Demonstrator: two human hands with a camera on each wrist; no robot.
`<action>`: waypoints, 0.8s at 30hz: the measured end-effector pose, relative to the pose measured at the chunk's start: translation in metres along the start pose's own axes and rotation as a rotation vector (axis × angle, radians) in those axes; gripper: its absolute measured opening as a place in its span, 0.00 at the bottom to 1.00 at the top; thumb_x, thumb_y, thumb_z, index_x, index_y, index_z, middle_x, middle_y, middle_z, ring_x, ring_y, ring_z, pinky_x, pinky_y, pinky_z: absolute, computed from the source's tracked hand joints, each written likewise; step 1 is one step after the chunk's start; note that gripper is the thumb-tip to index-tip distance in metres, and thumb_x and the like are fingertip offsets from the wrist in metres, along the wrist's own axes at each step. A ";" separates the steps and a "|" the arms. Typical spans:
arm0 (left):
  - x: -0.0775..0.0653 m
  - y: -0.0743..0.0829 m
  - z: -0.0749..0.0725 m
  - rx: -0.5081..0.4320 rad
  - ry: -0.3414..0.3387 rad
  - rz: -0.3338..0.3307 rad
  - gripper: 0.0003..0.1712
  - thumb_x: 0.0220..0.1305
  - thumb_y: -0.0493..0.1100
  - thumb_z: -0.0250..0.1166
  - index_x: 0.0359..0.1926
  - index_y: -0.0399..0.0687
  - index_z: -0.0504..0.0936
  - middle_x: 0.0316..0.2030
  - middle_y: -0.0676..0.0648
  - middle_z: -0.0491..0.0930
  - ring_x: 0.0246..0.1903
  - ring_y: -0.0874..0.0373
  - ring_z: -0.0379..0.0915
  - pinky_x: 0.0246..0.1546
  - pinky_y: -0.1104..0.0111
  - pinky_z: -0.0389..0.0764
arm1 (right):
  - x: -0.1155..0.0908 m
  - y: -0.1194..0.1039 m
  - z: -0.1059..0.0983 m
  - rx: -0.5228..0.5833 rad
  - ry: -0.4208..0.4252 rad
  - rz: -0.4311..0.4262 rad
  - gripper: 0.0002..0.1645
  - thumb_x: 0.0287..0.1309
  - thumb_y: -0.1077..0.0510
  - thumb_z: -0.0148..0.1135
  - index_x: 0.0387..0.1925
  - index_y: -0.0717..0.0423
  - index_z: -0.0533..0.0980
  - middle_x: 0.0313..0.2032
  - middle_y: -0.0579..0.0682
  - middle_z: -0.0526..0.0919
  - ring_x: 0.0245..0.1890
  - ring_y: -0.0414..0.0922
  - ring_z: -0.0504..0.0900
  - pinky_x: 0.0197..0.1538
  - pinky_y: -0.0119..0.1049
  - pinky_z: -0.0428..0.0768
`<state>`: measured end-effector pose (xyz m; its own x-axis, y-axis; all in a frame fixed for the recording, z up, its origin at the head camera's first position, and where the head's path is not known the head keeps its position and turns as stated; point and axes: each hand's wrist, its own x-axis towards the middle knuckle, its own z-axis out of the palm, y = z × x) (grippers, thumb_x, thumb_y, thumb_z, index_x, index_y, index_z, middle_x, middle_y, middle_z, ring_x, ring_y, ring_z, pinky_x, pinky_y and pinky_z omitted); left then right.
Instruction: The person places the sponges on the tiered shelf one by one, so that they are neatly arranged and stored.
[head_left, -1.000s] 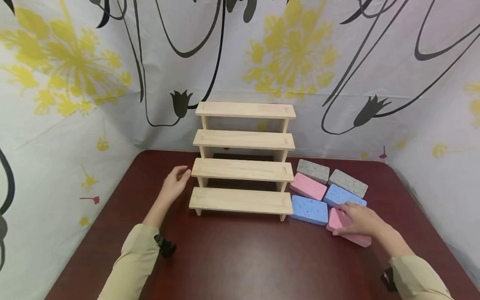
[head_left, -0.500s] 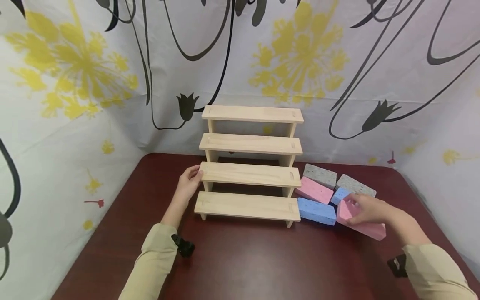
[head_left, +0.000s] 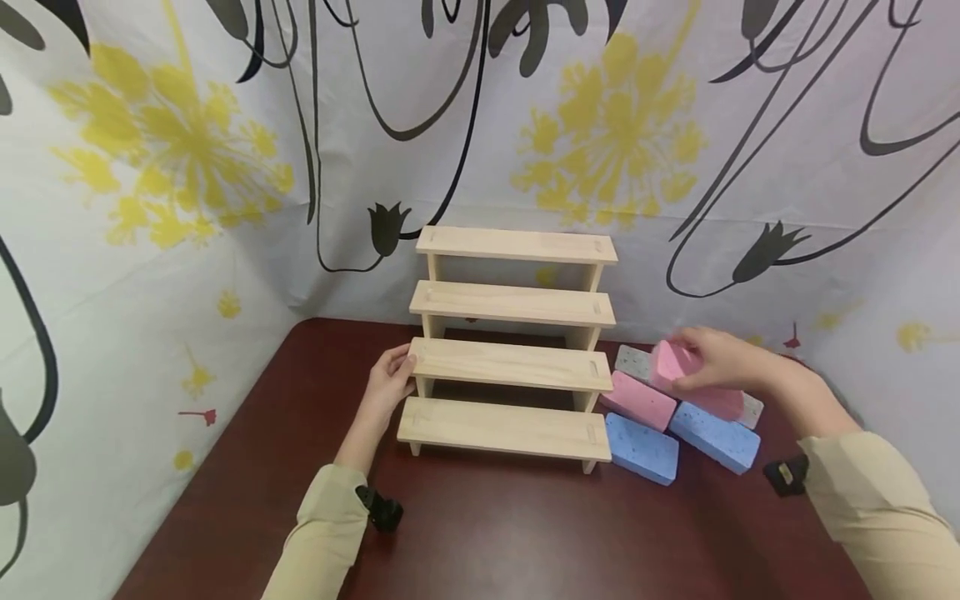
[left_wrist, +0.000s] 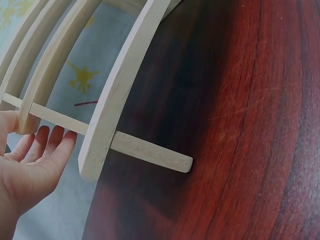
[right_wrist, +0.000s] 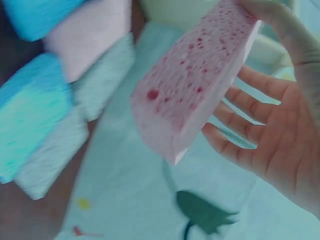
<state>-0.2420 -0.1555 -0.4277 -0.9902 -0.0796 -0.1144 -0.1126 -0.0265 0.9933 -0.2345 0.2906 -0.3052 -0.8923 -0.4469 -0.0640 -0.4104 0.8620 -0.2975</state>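
Observation:
A pale wooden step shelf (head_left: pixel 502 427) with several tiers stands on the table. My left hand (head_left: pixel 389 382) grips the left end of its second tier from the bottom. In the left wrist view the fingers (left_wrist: pixel 52 150) reach along the side of the frame. My right hand (head_left: pixel 727 363) holds a pink sponge (right_wrist: pixel 195 75) raised over the other sponges, pinched near one end between thumb and fingers. Below it lie a second pink sponge (head_left: pixel 639 402), two blue sponges, one near the shelf (head_left: pixel 642 447) and one further right (head_left: pixel 715 435), and two partly hidden grey sponges (head_left: pixel 633 362).
The dark red-brown table (head_left: pixel 510 533) extends in front of the shelf. Behind and to both sides hangs a white sheet (head_left: pixel 337 167) with yellow and grey flower prints, close to the shelf's back. The sponges lie right beside the shelf's right end.
My right hand has lifted the pink sponge off the table's front right and carried it back over the grey ones. My left hand has closed in on the shelf's end. The head view has shifted slightly.

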 end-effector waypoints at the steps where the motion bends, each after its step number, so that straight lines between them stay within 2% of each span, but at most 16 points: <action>1: 0.000 -0.001 0.000 -0.003 0.001 0.002 0.25 0.69 0.43 0.49 0.64 0.41 0.60 0.63 0.37 0.62 0.63 0.43 0.60 0.60 0.50 0.65 | 0.006 -0.006 -0.005 -0.009 0.019 -0.019 0.41 0.37 0.48 0.72 0.50 0.68 0.69 0.38 0.58 0.76 0.34 0.46 0.73 0.30 0.33 0.74; 6: 0.000 -0.004 -0.001 -0.017 0.003 0.015 0.24 0.69 0.42 0.49 0.63 0.41 0.60 0.62 0.36 0.64 0.62 0.42 0.61 0.60 0.49 0.65 | 0.036 -0.037 -0.027 -0.070 0.091 -0.078 0.41 0.41 0.47 0.70 0.54 0.67 0.68 0.41 0.61 0.75 0.37 0.49 0.73 0.32 0.34 0.72; 10: -0.002 -0.005 -0.003 -0.012 0.007 0.019 0.24 0.69 0.42 0.50 0.63 0.40 0.60 0.61 0.35 0.65 0.62 0.41 0.61 0.59 0.49 0.65 | 0.062 -0.062 -0.040 -0.118 0.132 -0.127 0.41 0.43 0.48 0.68 0.57 0.65 0.68 0.43 0.63 0.73 0.39 0.52 0.71 0.34 0.39 0.73; 16: -0.004 -0.005 -0.005 -0.025 0.018 0.022 0.24 0.69 0.42 0.50 0.63 0.40 0.61 0.61 0.35 0.65 0.61 0.41 0.62 0.59 0.49 0.65 | 0.103 -0.094 -0.049 -0.114 0.154 -0.166 0.43 0.46 0.48 0.66 0.62 0.63 0.64 0.52 0.65 0.70 0.46 0.55 0.70 0.44 0.48 0.73; 20: -0.006 -0.005 -0.004 -0.025 0.013 0.031 0.25 0.69 0.42 0.50 0.63 0.39 0.60 0.61 0.34 0.64 0.61 0.40 0.62 0.59 0.48 0.66 | 0.126 -0.110 -0.053 -0.103 0.172 -0.198 0.44 0.45 0.50 0.67 0.63 0.62 0.63 0.54 0.64 0.69 0.48 0.56 0.69 0.48 0.49 0.71; 24: -0.006 -0.005 -0.002 -0.014 0.018 0.033 0.25 0.68 0.44 0.51 0.63 0.40 0.61 0.61 0.34 0.65 0.61 0.40 0.62 0.58 0.48 0.66 | 0.148 -0.129 -0.058 -0.099 0.205 -0.228 0.47 0.45 0.47 0.68 0.64 0.58 0.61 0.55 0.62 0.68 0.50 0.54 0.67 0.50 0.48 0.69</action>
<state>-0.2353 -0.1569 -0.4318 -0.9918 -0.0983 -0.0816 -0.0783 -0.0370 0.9962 -0.3248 0.1274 -0.2215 -0.7905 -0.5821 0.1902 -0.6113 0.7689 -0.1874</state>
